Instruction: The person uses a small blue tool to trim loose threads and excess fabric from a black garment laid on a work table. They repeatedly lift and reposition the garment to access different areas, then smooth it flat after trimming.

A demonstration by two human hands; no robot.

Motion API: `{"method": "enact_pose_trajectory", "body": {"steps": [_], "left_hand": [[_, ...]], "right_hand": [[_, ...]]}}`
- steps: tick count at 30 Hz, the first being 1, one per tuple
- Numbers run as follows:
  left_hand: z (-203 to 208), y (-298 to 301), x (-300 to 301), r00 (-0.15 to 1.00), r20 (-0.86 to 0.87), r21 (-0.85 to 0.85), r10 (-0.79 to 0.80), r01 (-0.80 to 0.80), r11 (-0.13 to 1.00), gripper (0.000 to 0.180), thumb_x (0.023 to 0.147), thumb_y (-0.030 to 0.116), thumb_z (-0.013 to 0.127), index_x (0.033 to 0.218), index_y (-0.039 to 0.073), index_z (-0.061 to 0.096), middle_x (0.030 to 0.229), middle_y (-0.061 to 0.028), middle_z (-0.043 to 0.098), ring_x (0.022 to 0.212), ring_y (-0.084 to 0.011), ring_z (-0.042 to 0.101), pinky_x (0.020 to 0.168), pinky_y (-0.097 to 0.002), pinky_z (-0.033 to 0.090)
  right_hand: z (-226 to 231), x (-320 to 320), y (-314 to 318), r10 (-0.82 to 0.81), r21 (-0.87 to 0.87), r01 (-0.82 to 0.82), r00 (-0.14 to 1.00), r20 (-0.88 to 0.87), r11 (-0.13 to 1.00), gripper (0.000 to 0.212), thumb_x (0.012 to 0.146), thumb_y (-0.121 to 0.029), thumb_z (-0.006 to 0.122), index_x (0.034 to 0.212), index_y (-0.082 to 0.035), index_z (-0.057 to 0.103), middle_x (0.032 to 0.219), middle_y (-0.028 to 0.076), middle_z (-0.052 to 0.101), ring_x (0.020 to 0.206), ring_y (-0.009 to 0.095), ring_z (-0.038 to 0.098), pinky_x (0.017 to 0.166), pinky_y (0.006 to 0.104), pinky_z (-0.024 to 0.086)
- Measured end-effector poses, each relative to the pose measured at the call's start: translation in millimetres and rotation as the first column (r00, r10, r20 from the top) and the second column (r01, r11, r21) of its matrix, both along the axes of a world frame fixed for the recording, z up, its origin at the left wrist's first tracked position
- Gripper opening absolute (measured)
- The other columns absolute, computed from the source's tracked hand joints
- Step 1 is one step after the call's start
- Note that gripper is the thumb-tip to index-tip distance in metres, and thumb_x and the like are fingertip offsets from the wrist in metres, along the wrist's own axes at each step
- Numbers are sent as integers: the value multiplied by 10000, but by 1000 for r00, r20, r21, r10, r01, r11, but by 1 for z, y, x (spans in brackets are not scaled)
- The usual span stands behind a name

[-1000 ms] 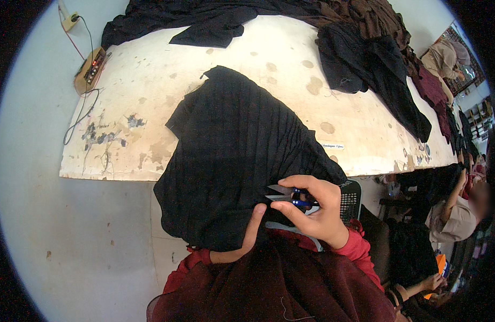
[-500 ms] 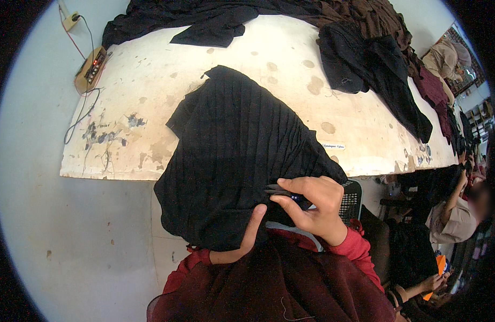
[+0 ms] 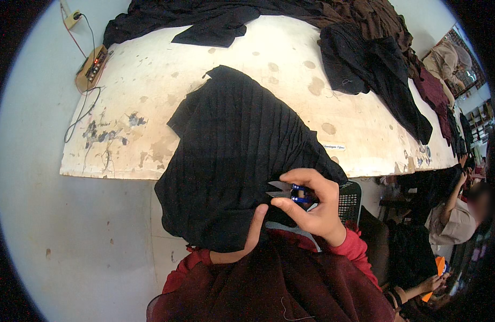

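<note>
Black pleated cloth (image 3: 231, 145) is spread from the table's near edge down over my lap. My left hand (image 3: 251, 233) has its thumb lying on top of the cloth's near part, while its other fingers are hidden underneath, gripping the fabric. Thread snips (image 3: 294, 192) with dark blades and a blue handle are in my right hand (image 3: 322, 204). The snips' blades stand apart, pointing left, just above the cloth and close to the left thumb.
The stained white table (image 3: 290, 59) carries heaped black garments (image 3: 365, 64) and brown cloth (image 3: 360, 19) along its far side. A small control box with a cable (image 3: 91, 70) sits at the left edge. A dark plastic chair (image 3: 350, 201) is at right. Co-workers, one in a beige top (image 3: 454, 220), are further right.
My right thumb and finger have moved apart, and the snips' blades have opened, baring the blue handle. The cloth and my left hand stay almost in place.
</note>
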State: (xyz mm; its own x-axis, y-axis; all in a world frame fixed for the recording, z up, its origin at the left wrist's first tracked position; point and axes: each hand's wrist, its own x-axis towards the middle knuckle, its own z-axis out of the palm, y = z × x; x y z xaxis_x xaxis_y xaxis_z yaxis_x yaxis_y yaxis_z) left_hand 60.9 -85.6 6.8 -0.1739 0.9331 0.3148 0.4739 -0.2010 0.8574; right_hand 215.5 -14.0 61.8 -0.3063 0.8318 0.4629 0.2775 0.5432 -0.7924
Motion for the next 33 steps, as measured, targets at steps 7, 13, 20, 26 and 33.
{"method": "enact_pose_trajectory", "body": {"steps": [7,13,20,26,33], "left_hand": [[-2,-1,0,999,-48,-60,5,-8,998,449,903,182,593,1279,-38,482,1300,-195,502,1203,-323,483,1061,-422,299],[-12,-1,-5,996,9,-175,-91,91,980,678,906,366,598,1367,-74,367,1432,-246,355,1329,-371,345,1132,-464,153],[-4,1,5,946,-280,20,162,-163,986,556,906,275,608,1315,-62,440,1345,-227,459,1252,-355,435,1089,-437,252],[10,6,-1,963,-270,211,2,57,976,422,896,176,601,1253,-29,506,1265,-185,530,1173,-319,497,1034,-417,332],[10,3,-7,974,147,-38,-171,179,983,358,895,120,585,1225,-10,535,1220,-162,566,1121,-301,534,989,-399,389]], "right_hand": [[24,-3,9,57,121,-90,966,251,989,193,740,-211,763,858,-75,695,735,76,689,592,220,670,532,287,504],[25,0,12,41,162,-94,951,307,982,169,746,-206,754,844,-81,697,730,79,689,598,227,672,532,288,503],[15,0,5,102,-257,-149,977,-188,955,166,752,-151,776,812,-39,670,782,74,680,663,126,647,604,237,482],[-12,-26,-2,53,-492,-187,960,-274,850,97,843,-59,692,846,6,621,745,20,600,661,60,550,624,197,428],[-43,-10,9,103,-461,-763,558,-823,453,237,873,-137,678,1061,-25,587,858,34,635,752,85,569,688,224,433]]}}
